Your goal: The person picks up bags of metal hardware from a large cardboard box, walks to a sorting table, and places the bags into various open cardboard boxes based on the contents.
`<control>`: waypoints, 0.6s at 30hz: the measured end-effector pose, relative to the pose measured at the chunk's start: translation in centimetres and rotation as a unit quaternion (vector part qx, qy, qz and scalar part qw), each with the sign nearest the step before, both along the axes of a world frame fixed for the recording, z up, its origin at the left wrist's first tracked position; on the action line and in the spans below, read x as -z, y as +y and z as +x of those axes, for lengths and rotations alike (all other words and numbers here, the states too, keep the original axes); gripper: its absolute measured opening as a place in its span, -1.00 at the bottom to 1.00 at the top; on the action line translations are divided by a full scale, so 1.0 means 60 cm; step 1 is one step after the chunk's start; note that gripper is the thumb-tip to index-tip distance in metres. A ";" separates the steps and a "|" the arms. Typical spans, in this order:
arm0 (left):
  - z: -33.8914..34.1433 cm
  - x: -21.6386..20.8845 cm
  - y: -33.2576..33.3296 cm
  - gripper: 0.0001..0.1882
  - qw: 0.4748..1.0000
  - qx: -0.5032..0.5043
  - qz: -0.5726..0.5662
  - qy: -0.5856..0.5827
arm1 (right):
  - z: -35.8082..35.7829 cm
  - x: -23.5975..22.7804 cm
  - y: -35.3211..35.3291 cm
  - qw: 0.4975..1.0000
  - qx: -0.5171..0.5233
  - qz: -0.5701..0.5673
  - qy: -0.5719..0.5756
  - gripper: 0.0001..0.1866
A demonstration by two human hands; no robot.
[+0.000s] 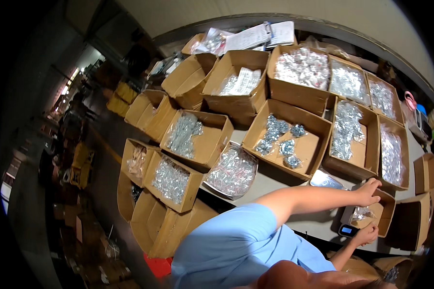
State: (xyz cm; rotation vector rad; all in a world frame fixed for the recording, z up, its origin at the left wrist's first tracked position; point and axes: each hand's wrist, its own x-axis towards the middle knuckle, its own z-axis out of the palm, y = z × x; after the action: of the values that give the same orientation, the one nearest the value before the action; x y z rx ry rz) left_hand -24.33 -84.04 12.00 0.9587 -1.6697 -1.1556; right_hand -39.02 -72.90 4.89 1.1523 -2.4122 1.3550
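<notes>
Both my arms reach to the right side of the table, around a small cardboard box (385, 214) on a compact digital scale (347, 230) with a lit blue display. At the box's far side is my left hand (369, 191), its fingers bent inward; whatever they grip is too small to make out. My right hand (366, 234) is curled closed at the near side, beside the display, and its contents are hidden. A clear plastic bag (362, 213) with small shiny pieces lies in the box between the two hands.
Open cardboard boxes of bagged metal parts (287, 130) crowd the table in rows. A tray of small clear packets (232, 171) stands left of my arm. Papers on a clipboard (248, 37) lie at the back. An upright empty carton (410, 221) stands right of the scale.
</notes>
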 end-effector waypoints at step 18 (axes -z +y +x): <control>1.342 -0.173 -0.111 -0.67 0.763 -0.399 0.043 -0.507 | 0.452 -0.155 -0.026 0.956 -0.282 0.038 0.066 -0.85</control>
State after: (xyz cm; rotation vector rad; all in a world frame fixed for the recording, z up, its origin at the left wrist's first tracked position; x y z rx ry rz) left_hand 56.21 -90.69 22.36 2.3289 -1.5920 -0.0416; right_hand -11.91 -74.44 14.16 1.9899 -2.1382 1.2594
